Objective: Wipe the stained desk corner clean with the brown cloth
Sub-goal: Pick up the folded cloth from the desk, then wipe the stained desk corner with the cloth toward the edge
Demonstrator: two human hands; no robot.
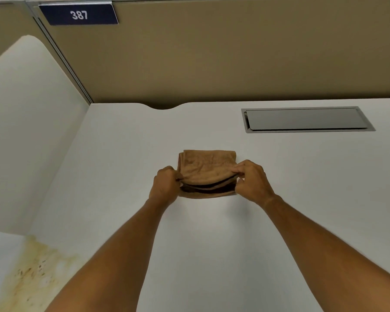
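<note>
A folded brown cloth [206, 168] lies in the middle of the white desk [302, 188]. My left hand [166, 186] pinches the cloth's near left corner and my right hand [251, 181] pinches its near right corner. The top layer is lifted a little, so dark gaps show between the folds along the near edge. A yellow-brown stain [35, 271] with dark specks spreads over the desk's near left corner, well to the left of both arms.
A white side panel [25, 136] stands along the desk's left edge, and tan partition walls [234, 52] close off the back. A grey cable flap [306, 119] is set into the desk at the back right. A dark sign reading 387 [79, 15] hangs at the top left.
</note>
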